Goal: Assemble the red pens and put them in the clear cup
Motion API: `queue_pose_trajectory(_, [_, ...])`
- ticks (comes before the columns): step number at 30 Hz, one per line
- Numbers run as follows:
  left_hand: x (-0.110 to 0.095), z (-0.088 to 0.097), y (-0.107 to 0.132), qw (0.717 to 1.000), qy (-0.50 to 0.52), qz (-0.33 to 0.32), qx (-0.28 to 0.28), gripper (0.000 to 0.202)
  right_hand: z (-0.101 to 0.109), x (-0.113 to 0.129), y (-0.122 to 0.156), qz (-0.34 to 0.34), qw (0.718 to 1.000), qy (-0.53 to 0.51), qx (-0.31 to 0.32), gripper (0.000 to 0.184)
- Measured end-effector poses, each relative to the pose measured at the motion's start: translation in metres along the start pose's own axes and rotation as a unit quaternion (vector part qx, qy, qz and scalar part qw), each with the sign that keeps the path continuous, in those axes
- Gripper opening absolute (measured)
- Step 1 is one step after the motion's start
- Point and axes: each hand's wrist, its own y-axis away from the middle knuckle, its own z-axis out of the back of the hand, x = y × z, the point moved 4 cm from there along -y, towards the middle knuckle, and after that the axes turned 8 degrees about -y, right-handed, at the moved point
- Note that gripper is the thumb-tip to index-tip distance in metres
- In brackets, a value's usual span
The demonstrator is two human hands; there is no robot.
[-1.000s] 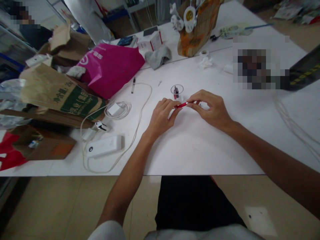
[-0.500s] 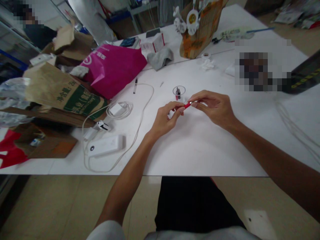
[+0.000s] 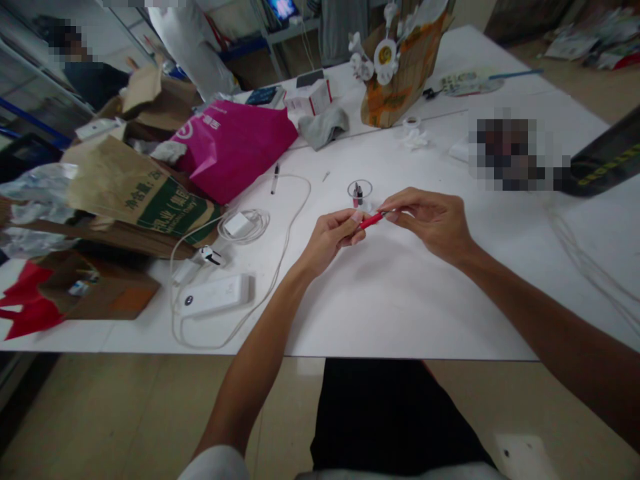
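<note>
Left hand (image 3: 331,239) pinches the eight-o'clock end of a red pen (image 3: 371,221), right hand (image 3: 431,223) grips the two-o'clock end. It lies level between them, low over the white table (image 3: 400,300), with a clear cup (image 3: 359,191) at twelve.

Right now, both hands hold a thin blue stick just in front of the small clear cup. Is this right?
No. The thin stick is red, not blue, as the head view shows. The left hand and the right hand do hold it, just in front of the small clear cup.
</note>
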Motion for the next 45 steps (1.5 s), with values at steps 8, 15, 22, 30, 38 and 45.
queue_pose_trajectory(8, [-0.002,-0.004,0.004,0.988,0.109,0.082,0.077,0.041,-0.003,0.004,0.003,0.019,0.999,0.032,-0.007,0.009])
queue_pose_trajectory(15, [-0.005,-0.005,0.006,0.983,0.111,0.097,0.114,0.034,-0.005,0.013,0.004,0.034,0.998,0.041,-0.017,0.005])
queue_pose_trajectory(22, [-0.006,0.007,0.001,0.998,0.058,0.034,0.013,0.05,0.013,0.005,-0.005,0.025,0.993,0.056,-0.103,0.017])
queue_pose_trajectory(30, [-0.005,0.032,-0.002,0.991,0.067,-0.053,-0.101,0.042,0.056,-0.009,-0.017,0.04,0.979,0.142,-0.141,0.02])
queue_pose_trajectory(38, [0.003,0.047,-0.005,0.973,0.164,-0.03,-0.16,0.04,0.078,-0.011,-0.02,-0.02,0.936,0.347,0.05,0.016])
queue_pose_trajectory(45, [0.003,0.058,-0.004,0.984,0.02,-0.058,-0.169,0.061,0.091,-0.039,-0.016,-0.092,0.899,0.404,0.141,0.015])
